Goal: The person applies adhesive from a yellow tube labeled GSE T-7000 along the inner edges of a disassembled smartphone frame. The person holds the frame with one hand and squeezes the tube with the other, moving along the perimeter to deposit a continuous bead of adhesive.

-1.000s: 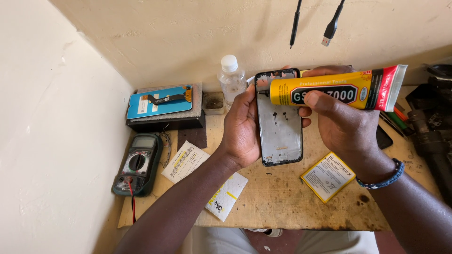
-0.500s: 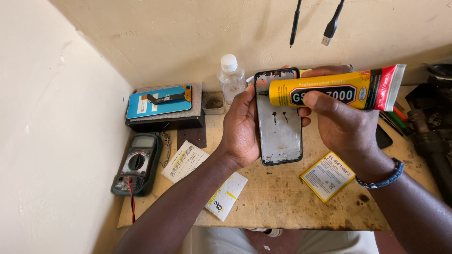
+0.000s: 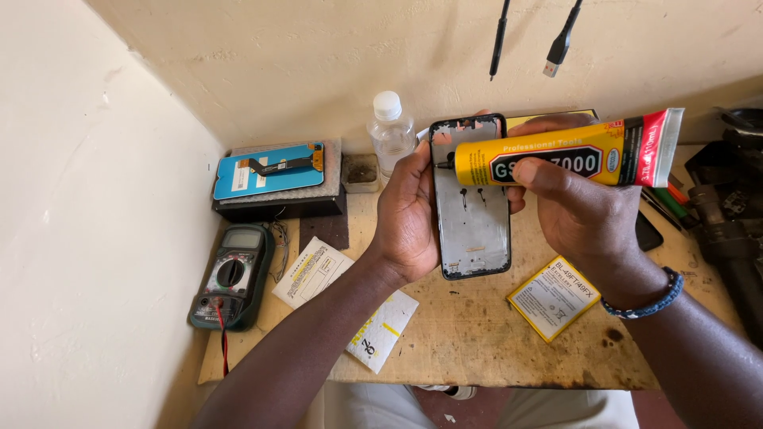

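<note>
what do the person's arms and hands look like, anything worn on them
Both forearms are bare, with no sleeves in view and no gloves. The left hand shows no ring, watch or band. The right hand has a dark blue beaded bracelet with some lighter beads around the wrist. The fingers are bare.

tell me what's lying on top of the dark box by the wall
A blue-backed phone screen panel with its flex cable lies flat on the dark box. What the box holds is hidden.
</note>
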